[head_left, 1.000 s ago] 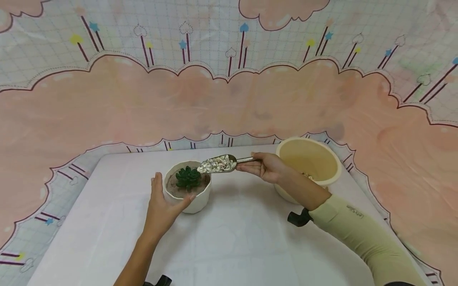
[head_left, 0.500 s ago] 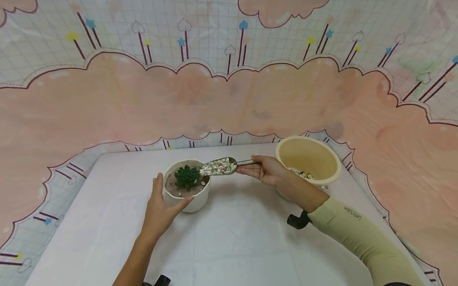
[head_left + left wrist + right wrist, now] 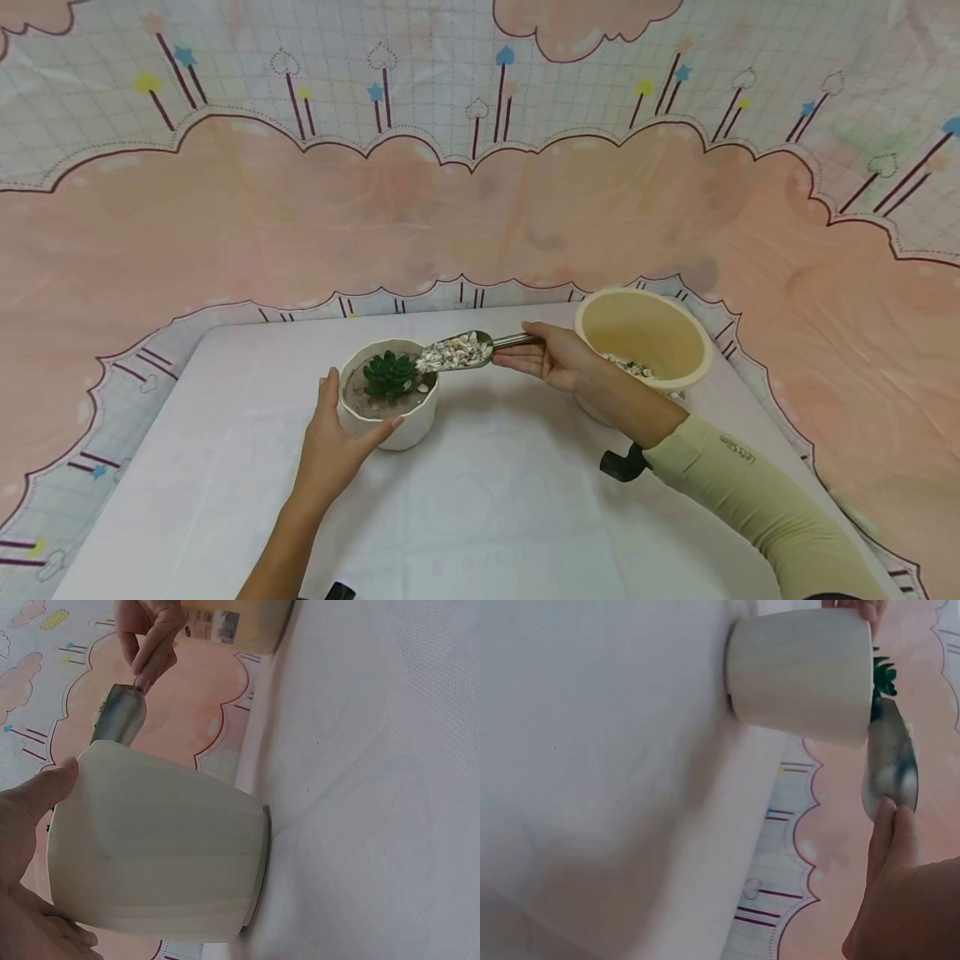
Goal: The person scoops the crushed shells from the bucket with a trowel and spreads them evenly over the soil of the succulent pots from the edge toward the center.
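A white flowerpot (image 3: pixel 408 429) stands on the table, with a green succulent (image 3: pixel 390 375) set in greyish soil. My left hand (image 3: pixel 333 450) holds the pot at its near left side, thumb by the rim and fingers round the side. In my right hand (image 3: pixel 558 357) is the handle of a metal scoop (image 3: pixel 891 769), heaped with pale pebbles (image 3: pixel 457 352). The scoop's tip reaches over the pot's right rim, close beside the succulent. Several light pebbles lie on the soil near that tip.
Right of the pot stands a cream bucket (image 3: pixel 701 354) with some pebbles inside, partly hidden by my right forearm. A white cloth covers the table (image 3: pixel 495 500). Behind it hangs a patterned backdrop (image 3: pixel 450 217).
The scoop's tip has lowered slightly at the pot's rim. Several pebbles have landed on the soil on the right side of the succulent. My left hand stays at the pot.
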`<action>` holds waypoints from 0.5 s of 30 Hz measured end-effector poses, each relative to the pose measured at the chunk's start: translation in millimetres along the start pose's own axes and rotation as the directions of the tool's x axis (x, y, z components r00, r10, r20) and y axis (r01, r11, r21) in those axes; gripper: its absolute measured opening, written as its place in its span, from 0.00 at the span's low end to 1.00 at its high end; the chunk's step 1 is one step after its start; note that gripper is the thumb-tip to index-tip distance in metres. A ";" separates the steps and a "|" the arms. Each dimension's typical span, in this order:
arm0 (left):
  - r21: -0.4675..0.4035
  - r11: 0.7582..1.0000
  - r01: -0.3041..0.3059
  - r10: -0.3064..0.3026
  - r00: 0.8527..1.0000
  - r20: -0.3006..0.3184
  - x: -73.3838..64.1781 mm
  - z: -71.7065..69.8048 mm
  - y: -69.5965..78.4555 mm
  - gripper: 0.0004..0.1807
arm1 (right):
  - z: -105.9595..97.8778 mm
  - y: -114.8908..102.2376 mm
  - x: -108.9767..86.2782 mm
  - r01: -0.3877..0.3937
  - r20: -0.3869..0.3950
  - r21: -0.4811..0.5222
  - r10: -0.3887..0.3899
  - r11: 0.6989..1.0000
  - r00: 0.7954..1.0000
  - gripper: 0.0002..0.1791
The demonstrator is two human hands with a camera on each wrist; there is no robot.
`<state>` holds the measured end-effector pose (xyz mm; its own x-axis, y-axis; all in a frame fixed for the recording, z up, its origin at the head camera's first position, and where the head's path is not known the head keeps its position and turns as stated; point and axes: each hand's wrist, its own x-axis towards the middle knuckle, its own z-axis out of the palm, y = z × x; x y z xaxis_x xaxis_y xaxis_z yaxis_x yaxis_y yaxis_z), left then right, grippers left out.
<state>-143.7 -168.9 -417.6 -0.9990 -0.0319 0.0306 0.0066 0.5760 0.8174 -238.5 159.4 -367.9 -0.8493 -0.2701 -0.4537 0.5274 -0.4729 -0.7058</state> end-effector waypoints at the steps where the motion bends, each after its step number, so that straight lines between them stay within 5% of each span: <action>1: 0.000 1.000 0.000 0.000 1.000 -0.001 -0.2 0.3 -0.2 0.67 | -0.1 0.1 -0.1 0.003 0.002 -0.004 -0.003 1.000 1.000 0.23; 15: -0.012 1.000 -0.009 0.009 1.000 -0.009 0.6 1.7 -1.0 0.66 | 3.2 -3.7 -2.9 0.029 0.005 -0.019 -0.029 0.999 1.000 0.13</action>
<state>-144.5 -168.2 -419.3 -0.9985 -0.0345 0.0429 0.0158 0.5668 0.8237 -238.1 159.3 -362.2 -0.8645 -0.2606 -0.4298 0.5026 -0.4645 -0.7292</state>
